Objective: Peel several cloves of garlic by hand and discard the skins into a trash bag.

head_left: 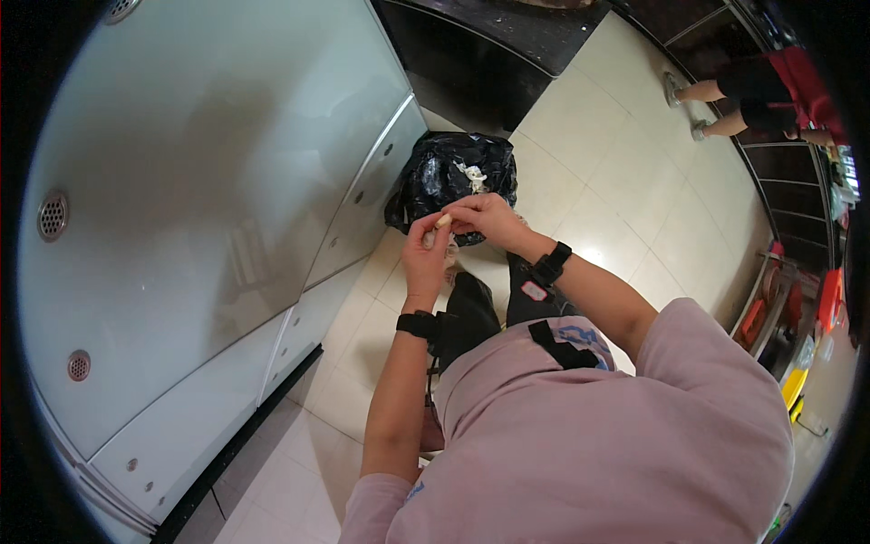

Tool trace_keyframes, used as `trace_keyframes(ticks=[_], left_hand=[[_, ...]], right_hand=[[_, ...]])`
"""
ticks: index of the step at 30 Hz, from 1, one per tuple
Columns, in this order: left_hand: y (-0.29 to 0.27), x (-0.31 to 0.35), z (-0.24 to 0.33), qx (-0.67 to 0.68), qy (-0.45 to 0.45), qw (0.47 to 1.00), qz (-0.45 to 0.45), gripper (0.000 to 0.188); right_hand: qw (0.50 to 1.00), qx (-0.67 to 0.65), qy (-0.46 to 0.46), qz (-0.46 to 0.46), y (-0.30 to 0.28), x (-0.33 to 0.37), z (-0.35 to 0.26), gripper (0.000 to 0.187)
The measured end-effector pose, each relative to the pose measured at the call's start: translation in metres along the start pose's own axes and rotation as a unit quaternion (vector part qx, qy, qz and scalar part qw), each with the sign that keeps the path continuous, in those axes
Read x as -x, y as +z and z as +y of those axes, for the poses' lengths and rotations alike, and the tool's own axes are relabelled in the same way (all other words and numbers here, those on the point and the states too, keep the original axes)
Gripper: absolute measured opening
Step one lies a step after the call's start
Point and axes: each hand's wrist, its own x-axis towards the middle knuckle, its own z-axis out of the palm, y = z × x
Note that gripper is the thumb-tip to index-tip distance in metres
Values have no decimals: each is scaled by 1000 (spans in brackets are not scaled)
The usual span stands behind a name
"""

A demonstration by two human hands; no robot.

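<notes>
A: What is the left hand (422,260) doing?

B: It is pinching a small, rounded, cream-coloured piece (443,220) between thumb and fingertips.

A: And the right hand (488,218)?

B: Its fingers are curling in, their tips meeting at the piece's upper end; I cannot tell whether they are pinching it too.

A: Where is the piece?

B: It is being held up in the fingers, showing against the near edge of a crumpled, glossy black plastic bag (424,177). Flaky, whitish scraps (472,175) are lying on that bag, in from its right edge.

A: What is standing around it?

B: A glossy, pale grey-blue panelled cabinet (227,118) is rising beside the bag's left edge, and a dark, flat-topped counter (485,72) is standing beyond its far edge.
</notes>
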Motion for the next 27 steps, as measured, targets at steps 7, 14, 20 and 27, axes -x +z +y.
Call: trace_keyframes(ticks=[7, 14, 20, 27], left_hand=[[4, -1, 11, -28, 37, 999, -13, 19], [2, -2, 3, -3, 11, 1000, -21, 20], [2, 1, 11, 9, -5, 1000, -30, 20], [2, 0, 12, 5, 17, 999, -28, 20]], right_hand=[[999, -20, -30, -15, -2, 9, -5, 28], [995, -92, 38, -7, -9, 2, 0, 23], [997, 67, -45, -13, 1, 15, -16, 22], [998, -60, 20, 6, 0, 6, -4, 21]])
